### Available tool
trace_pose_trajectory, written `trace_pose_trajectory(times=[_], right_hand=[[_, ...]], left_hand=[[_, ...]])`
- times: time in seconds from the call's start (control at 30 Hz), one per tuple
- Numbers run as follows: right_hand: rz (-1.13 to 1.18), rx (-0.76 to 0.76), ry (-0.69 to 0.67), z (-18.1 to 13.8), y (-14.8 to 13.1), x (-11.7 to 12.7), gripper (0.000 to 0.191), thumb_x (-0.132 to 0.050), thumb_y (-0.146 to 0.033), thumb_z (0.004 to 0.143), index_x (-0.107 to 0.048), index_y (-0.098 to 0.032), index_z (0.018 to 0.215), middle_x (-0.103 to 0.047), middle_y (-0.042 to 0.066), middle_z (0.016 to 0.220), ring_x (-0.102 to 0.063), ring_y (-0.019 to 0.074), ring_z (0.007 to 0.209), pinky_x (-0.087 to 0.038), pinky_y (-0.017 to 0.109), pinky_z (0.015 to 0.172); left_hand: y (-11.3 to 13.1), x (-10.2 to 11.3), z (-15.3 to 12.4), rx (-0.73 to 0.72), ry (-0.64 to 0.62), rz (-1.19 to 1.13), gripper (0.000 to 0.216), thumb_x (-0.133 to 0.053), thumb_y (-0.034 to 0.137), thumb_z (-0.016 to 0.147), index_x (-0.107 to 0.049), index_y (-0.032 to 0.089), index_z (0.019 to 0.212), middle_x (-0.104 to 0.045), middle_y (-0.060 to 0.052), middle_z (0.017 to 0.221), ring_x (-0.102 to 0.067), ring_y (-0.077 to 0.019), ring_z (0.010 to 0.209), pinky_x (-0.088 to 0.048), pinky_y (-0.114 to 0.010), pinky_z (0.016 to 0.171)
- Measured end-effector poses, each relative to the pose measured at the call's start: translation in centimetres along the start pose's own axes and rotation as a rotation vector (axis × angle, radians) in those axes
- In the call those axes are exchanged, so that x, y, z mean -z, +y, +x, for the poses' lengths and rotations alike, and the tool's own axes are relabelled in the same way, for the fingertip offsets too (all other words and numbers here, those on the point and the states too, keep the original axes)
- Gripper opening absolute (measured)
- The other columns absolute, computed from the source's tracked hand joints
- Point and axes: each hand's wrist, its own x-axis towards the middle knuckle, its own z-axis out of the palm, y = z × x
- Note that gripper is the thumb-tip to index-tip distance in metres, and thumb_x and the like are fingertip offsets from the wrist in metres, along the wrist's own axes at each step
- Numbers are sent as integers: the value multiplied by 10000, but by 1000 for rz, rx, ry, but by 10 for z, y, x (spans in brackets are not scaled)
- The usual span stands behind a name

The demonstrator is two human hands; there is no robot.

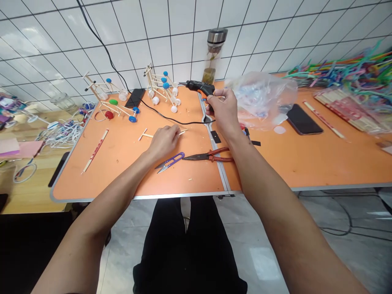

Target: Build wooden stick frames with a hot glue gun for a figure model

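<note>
My right hand [225, 108] is closed around the handle of a black hot glue gun [200, 86], whose nozzle points left near the back of the table. Resting low on the orange surface, my left hand [165, 142] has its fingers closed on a thin wooden stick [148, 135]. A short crosspiece sits at the stick's left end, and thin ends poke out beyond my fingertips on the right. Purple thread snips [171, 161] lie just below that hand. Beside them are red-handled pliers [197, 157], partly behind my right forearm.
Two stick frames with coloured and white balls, one frame [114, 107] and another [162, 85], stand at the back. A black cord [165, 116] crosses the table. A tea bottle [211, 61], plastic bag [260, 96], phone [304, 119] and packed chopsticks [346, 108] are toward the right.
</note>
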Motion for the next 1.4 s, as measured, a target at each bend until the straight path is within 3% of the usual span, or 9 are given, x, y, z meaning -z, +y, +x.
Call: trace_pose_trajectory(times=[0.1, 0.2, 0.33, 0.47, 0.57, 0.73, 0.83, 1.17, 1.4], right_hand=[[24, 10, 4, 0, -1, 2, 357, -818, -283, 893, -488, -305, 1029, -647, -54, 855, -657, 131, 671, -550, 244, 566], [108, -56, -47, -5, -6, 2, 367, -885, -292, 875, -545, -286, 1016, -645, -48, 841, -669, 121, 698, -551, 217, 580], [243, -224, -184, -15, -18, -1, 236, -881, -232, 904, -648, -236, 940, -659, -34, 780, -628, 82, 666, -542, 153, 574], [326, -356, -240, -22, -25, -5, 250, -904, -196, 901, -656, -225, 892, -662, -48, 729, -617, 61, 629, -571, 123, 593], [324, -381, -249, -24, -29, -6, 349, -985, -320, 872, -646, -242, 900, -625, -74, 714, -595, 58, 600, -603, 137, 600], [122, -230, -272, -29, -40, -8, 604, -881, -800, 863, -575, -280, 886, -570, -61, 705, -618, 116, 584, -575, 225, 492], [18, -148, -288, -33, -45, -9, 670, -773, -924, 863, -572, -286, 898, -552, -54, 687, -617, 134, 566, -526, 248, 458], [-130, 168, -387, -52, -44, -13, 640, -798, -888, 869, -691, -267, 978, -741, 36, 852, -552, 145, 618, -423, 309, 519], [-283, 272, -417, -61, -53, -14, 566, -701, -837, 990, -761, -279, 924, -646, 12, 717, -544, 167, 621, -479, 334, 545]], left_hand=[[1, -3, 7, -55, 54, -115, 142, -546, 205, 1042, -683, 229, 1016, -797, -137, 1075, -720, -330, 1015, -511, -452, 899], [-6, -3, 11, -26, 224, -345, 97, -617, 243, 1026, -712, 232, 1012, -817, -102, 1078, -733, -290, 1050, -528, -420, 938], [-21, 3, 12, 79, 408, -718, 129, -707, 357, 1012, -708, 236, 968, -829, -57, 961, -740, -211, 898, -541, -338, 814], [-29, 7, 12, 146, 426, -1021, 238, -805, 439, 955, -669, 249, 1004, -788, -17, 815, -709, -165, 742, -518, -255, 625], [-31, 9, 10, 201, 419, -1133, 276, -850, 434, 916, -676, 257, 1037, -769, 6, 783, -686, -141, 669, -503, -220, 539], [-33, 14, 7, 289, 401, -1203, 275, -857, 419, 933, -649, 241, 967, -754, 19, 761, -693, -116, 627, -521, -198, 516], [-32, 14, 7, 303, 401, -1240, 268, -836, 392, 973, -612, 244, 976, -788, 9, 817, -735, -121, 665, -533, -200, 535], [-35, 12, 10, 245, 405, -1336, 94, -764, 280, 1025, -706, 218, 1064, -835, -29, 911, -749, -113, 715, -588, -218, 632], [-31, 15, 7, 261, 424, -1297, 113, -756, 313, 1041, -719, 222, 1098, -870, -62, 1091, -815, -132, 901, -631, -234, 748]])
